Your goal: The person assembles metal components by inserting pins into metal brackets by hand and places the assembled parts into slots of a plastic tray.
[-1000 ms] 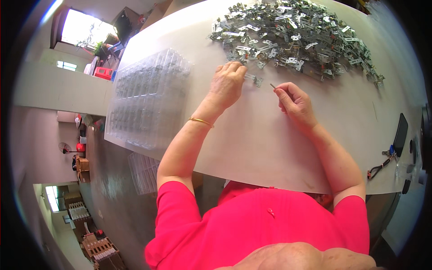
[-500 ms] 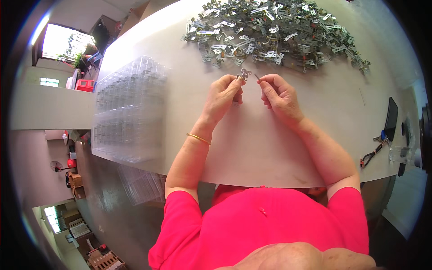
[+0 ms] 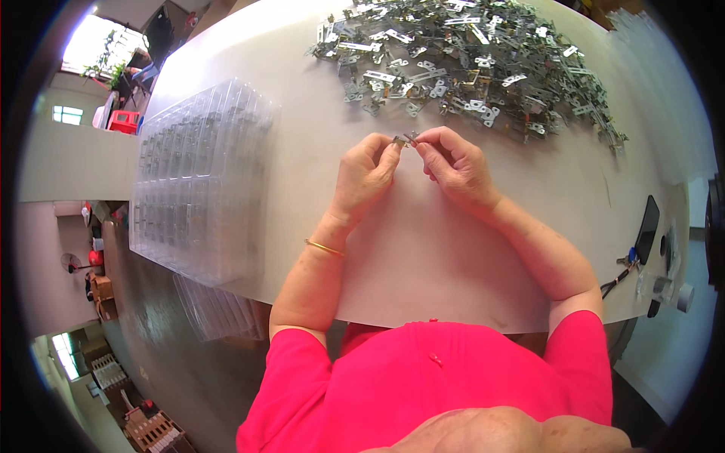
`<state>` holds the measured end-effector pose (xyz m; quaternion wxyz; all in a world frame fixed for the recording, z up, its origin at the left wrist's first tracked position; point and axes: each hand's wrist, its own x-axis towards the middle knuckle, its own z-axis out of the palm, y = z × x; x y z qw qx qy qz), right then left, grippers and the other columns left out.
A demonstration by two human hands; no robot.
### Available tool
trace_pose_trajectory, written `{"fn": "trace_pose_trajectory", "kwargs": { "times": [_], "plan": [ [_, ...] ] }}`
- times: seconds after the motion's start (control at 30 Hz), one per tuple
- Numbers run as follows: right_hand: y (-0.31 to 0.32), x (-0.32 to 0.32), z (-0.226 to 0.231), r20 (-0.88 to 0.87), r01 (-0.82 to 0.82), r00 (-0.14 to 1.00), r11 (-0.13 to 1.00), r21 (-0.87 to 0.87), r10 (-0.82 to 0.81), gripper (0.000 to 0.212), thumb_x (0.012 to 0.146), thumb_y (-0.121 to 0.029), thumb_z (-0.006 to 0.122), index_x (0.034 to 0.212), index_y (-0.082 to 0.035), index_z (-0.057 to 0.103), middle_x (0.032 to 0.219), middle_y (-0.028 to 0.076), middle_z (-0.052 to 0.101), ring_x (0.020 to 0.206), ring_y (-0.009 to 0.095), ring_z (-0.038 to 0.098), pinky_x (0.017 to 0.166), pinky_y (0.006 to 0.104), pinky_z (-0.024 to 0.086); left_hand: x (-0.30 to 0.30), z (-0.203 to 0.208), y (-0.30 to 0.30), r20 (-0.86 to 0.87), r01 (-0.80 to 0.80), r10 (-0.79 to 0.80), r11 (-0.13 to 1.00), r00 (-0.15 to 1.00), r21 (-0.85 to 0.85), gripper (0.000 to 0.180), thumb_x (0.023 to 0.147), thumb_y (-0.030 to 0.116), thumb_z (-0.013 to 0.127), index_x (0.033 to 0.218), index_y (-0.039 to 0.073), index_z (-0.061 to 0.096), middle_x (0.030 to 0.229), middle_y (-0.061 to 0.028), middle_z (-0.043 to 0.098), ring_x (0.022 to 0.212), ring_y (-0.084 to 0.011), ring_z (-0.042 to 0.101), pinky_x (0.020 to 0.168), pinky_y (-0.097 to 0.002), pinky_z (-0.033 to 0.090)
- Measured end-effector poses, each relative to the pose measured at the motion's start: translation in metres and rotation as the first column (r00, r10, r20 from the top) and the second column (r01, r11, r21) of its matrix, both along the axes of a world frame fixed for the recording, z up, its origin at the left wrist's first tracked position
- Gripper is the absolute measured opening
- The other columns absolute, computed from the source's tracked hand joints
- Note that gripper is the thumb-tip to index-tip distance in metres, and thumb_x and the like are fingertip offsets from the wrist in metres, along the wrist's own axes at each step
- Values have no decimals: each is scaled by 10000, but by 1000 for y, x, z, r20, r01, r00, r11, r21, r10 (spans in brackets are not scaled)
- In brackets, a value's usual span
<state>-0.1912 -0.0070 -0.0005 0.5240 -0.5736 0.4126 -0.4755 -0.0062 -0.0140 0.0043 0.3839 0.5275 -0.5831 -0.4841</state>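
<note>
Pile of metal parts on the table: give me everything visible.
The pile of metal parts is a broad, loose heap of small silvery pieces, seemingly bare metal, many flat strips with holes, tangled at mixed angles. Some yellowish and darker bits show among them. It rests on the far part of the pale table, thins toward the right, and is cut off by the top edge. The left hand and right hand don't touch it.

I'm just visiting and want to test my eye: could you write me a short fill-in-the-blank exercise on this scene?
1. The left hand pinches a small metal fitting, while the ____ hand pinches a thin rod.
2. The gold bangle is on the ____ forearm.
3. The stacked trays left of the hands are clear ____.

Missing words: right; left; plastic.
</note>
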Motion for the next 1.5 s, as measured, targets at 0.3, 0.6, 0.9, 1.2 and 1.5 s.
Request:
{"fn": "trace_pose_trajectory", "kwargs": {
  "times": [0.3,0.6,0.9,1.2,1.5],
  "plan": [
    [-4,-1,-6,37,1,999,999,34,-3,107,976,-105,613,1051,-33,639,794,-23,622,667,29,547,589,202,457,1,3,0,10,-63,63,998,998,15,194,1000,212,589,973,30,652,747,23,596,588,-33,526,510,-196,422],
    [-2,-1,-5,-34,36,999,999,-7,-36,72,961,-85,624,1010,-37,645,746,-30,603,640,27,524,559,208,423,-1,-7,0,198,-76,137,954,971,-289,137,977,133,600,966,6,648,736,10,596,586,-42,494,530,-218,420],
    [-1,2,-5,-52,21,998,996,-83,-26,188,964,-65,612,1148,-54,577,695,-9,552,633,46,517,575,232,447,-5,-12,2,350,33,233,790,907,-612,49,911,48,632,951,22,644,810,-93,620,588,-168,565,562,-304,481],
    [2,5,-14,-43,84,995,993,-84,-88,73,945,-78,648,1006,-39,647,830,-15,578,701,48,545,622,221,463,-10,-8,7,474,167,249,719,845,-675,55,862,17,636,914,32,624,793,-121,621,580,-273,608,530,-369,497],
    [-1,2,-17,216,229,952,973,-36,-216,52,948,-97,658,992,-72,644,882,-37,545,712,26,507,615,190,428,-15,-14,10,371,129,126,796,920,-591,58,906,65,622,937,18,635,747,-67,604,564,-169,573,520,-304,468]
  ]
}}
